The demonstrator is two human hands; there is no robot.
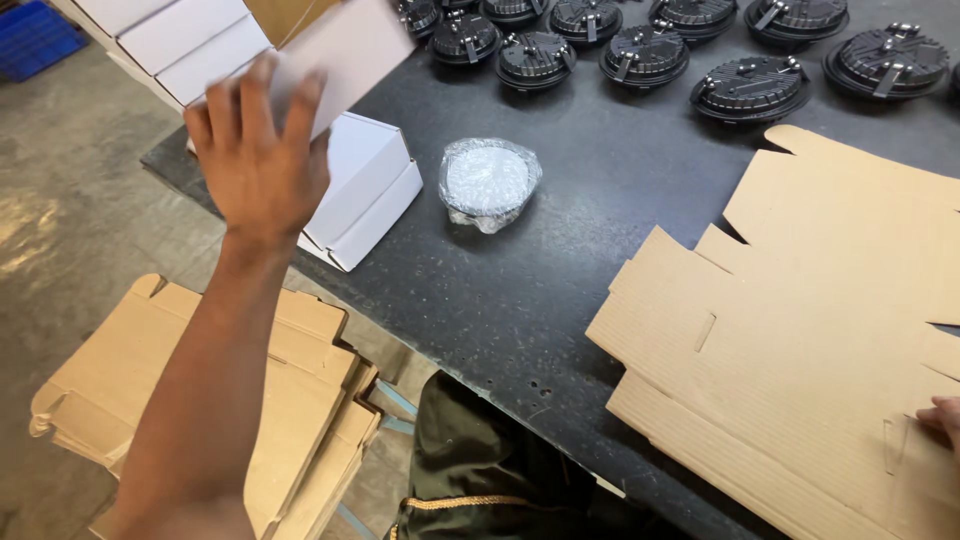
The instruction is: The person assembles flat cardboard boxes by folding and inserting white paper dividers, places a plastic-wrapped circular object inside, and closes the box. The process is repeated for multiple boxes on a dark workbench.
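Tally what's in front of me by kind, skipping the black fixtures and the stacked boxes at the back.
Held white box, in left hand: 1
Closed white box on table: 1
Plastic-wrapped round part: 1
Flat brown cardboard blank: 1
Total: 4

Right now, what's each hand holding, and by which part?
Left hand grips a small white cardboard box at its lower edge, raised above the dark table. Right hand holds nothing; its fingertips rest on the flat brown cardboard blank.

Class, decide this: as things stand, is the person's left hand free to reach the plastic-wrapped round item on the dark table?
Probably not at once: the left hand is holding a white box. Yet the wrapped round item lies uncovered nearby.
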